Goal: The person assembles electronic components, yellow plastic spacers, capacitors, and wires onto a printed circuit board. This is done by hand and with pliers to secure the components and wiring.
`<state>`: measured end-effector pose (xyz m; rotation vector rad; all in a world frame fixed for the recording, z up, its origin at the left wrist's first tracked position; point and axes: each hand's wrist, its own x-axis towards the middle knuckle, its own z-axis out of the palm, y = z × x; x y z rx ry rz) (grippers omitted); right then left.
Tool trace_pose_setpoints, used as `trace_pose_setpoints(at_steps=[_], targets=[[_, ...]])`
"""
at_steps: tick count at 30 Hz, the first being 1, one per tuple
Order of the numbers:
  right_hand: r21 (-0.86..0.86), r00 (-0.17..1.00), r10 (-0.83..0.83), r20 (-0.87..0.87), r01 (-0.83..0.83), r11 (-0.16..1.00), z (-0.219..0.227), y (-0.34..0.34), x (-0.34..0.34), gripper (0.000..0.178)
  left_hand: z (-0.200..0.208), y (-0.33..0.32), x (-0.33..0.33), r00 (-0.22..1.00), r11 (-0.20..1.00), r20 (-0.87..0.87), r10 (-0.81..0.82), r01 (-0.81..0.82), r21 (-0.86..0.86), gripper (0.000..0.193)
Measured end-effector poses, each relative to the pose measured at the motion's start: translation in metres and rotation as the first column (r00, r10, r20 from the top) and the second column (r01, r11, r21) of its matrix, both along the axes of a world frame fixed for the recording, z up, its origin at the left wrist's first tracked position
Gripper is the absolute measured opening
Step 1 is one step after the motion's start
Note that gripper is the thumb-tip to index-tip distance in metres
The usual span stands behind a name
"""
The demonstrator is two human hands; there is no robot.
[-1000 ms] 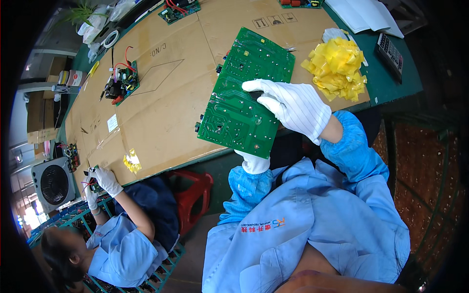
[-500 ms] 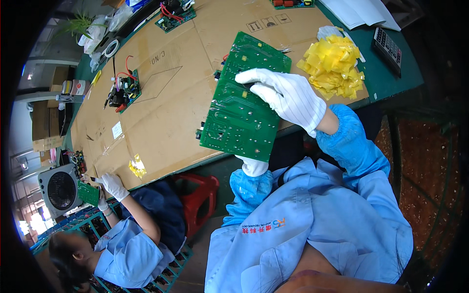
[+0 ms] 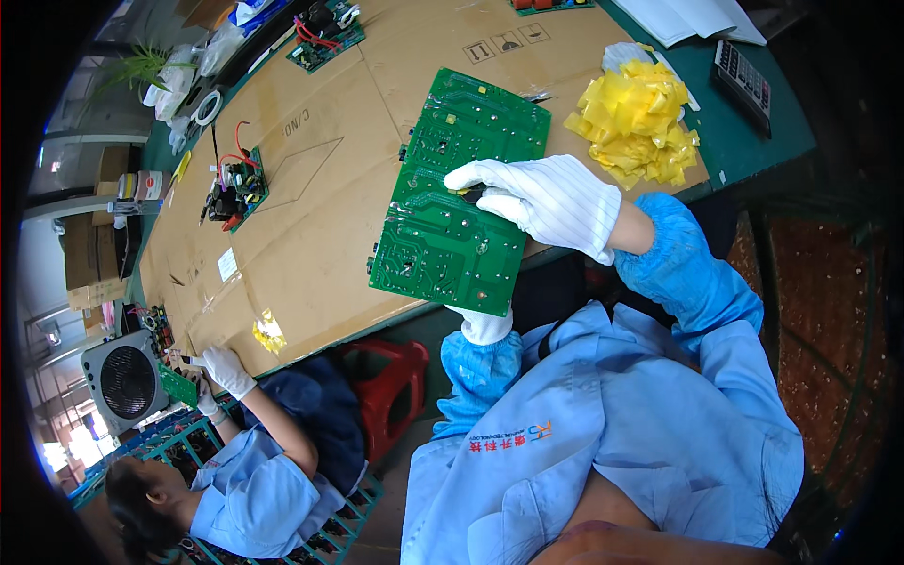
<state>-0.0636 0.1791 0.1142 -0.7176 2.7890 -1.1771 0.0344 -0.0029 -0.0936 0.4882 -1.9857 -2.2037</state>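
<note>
Most of the left hand was hidden beneath the board; only its cuffed heel was seen, so its grip could not be judged. The dark item under the right hand was largely covered by the fingers and could not be identified. The calculator and the papers were cut off by the dark rim. The parts on the far boards were too small to be told apart.
</note>
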Motion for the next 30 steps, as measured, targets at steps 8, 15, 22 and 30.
trace_pose_setpoints(at_steps=[8, 15, 22, 30], targets=[[-0.097, 0.961, -0.129, -0.244, 0.108, 0.989, -0.017, -0.006, 0.007, 0.024, 0.051, -0.005, -0.017, 0.890, -0.222, -0.189, -0.415, -0.301, -0.928, 0.034], [-0.313, 0.963, -0.240, -0.127, 0.190, 0.931, -0.003, 0.027, 0.003, 0.026, 0.081, 0.015, -0.025, 0.876, 0.237, -0.331, -0.352, -0.258, -0.937, 0.028], [-0.059, 0.961, -0.241, -0.132, 0.235, 0.970, -0.025, 0.034, 0.031, 0.026, 0.095, 0.015, -0.029, 0.863, 0.428, -0.348, -0.367, -0.175, -0.887, 0.027], [0.093, 0.990, -0.135, -0.036, 0.138, 0.986, -0.016, 0.036, 0.030, 0.031, 0.087, 0.015, -0.028, 0.884, 0.717, -0.347, -0.312, -0.020, -0.696, 0.028]])
